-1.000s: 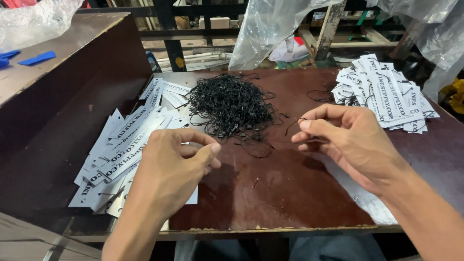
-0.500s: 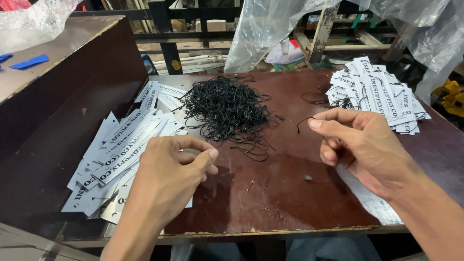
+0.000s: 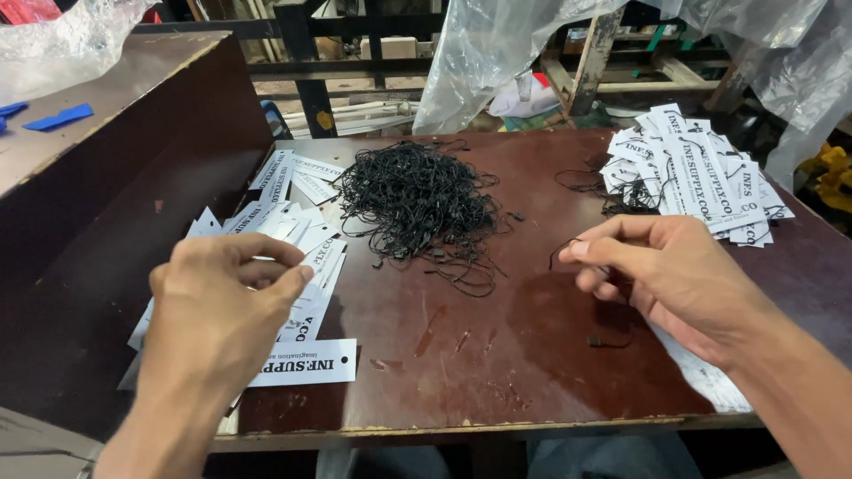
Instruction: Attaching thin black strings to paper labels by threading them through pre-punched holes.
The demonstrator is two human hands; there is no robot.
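Pinching a thin black string loop [image 3: 568, 251] between thumb and forefinger, the right hand [image 3: 674, 284] hovered above the brown worktop [image 3: 497, 355], while the left hand [image 3: 222, 310] closed its fingertips on a white paper tag [image 3: 306, 364] beside the loose tags [image 3: 275, 222]. The tangled heap of black strings [image 3: 417, 204] lay between them, the finished tags [image 3: 701, 177] further right. Keeping that loop taut and apart from the heap seemed the surest way to thread it cleanly.

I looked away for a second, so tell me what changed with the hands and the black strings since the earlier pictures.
Little changed. The right hand keeps its fingertip grip on a thin black string, its loop shifting slightly. The left hand stays pinched over the white tags, drifting slightly lower and leftward. The black string pile and the tagged stack stayed put on the brown table.
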